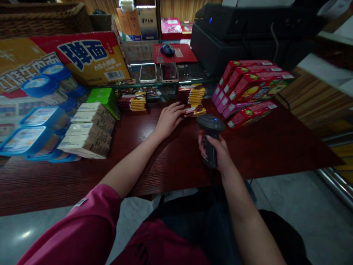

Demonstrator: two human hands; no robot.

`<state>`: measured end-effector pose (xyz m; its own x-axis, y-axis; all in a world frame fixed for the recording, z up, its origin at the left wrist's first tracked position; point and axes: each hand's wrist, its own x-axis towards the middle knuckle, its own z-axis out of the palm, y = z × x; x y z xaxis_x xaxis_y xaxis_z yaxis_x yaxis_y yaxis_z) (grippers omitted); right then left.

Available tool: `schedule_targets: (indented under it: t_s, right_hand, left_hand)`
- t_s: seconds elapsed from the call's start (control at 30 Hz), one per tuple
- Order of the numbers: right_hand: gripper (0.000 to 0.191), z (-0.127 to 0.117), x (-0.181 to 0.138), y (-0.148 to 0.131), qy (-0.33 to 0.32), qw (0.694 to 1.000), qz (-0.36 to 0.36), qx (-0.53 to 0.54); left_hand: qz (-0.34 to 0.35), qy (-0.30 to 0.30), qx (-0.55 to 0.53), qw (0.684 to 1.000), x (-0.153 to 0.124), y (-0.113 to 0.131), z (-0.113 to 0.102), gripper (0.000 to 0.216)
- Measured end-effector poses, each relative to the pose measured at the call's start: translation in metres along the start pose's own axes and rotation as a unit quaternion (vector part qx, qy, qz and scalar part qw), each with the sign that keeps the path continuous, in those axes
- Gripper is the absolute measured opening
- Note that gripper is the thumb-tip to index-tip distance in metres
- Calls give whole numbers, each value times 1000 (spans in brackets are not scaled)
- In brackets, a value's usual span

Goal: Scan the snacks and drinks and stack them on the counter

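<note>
My right hand [217,152] is wrapped round the grip of a dark handheld barcode scanner [211,127], held above the dark red wooden counter [171,162] with its head aimed at the goods ahead. My left hand [168,119] reaches forward, fingers stretched out and resting on a small pile of brown and yellow snack packs [194,110] lying on the counter. A taller stack of the same packs [191,94] stands just behind, and another stack [132,102] to its left.
Red boxes [248,86] lie stacked at the right. Beige boxes [89,129], green packs [103,96] and blue tubs [33,121] fill the left. Behind are two phones [148,73], a mouse [167,49] on a red pad, and a black printer [248,25].
</note>
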<state>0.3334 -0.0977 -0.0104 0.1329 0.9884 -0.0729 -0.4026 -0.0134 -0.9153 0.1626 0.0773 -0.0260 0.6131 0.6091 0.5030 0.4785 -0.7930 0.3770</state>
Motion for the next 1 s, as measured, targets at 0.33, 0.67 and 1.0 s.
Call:
schedule_targets:
  t_s: [0.33,0.67,1.0]
  right_hand:
    - [31,3,-10,-10,-33,999,-13,15]
    - [35,11,-6,-8,-55,998,30,-32]
    - [33,10,-4,-3,-69,997,8,-43]
  left_hand:
    - [-163,159,-332,915,-21,5,11,28]
    - [-240,142,-450,848,-20,4,29,28]
    - [-216,172,-389,879,-19,9,26,18]
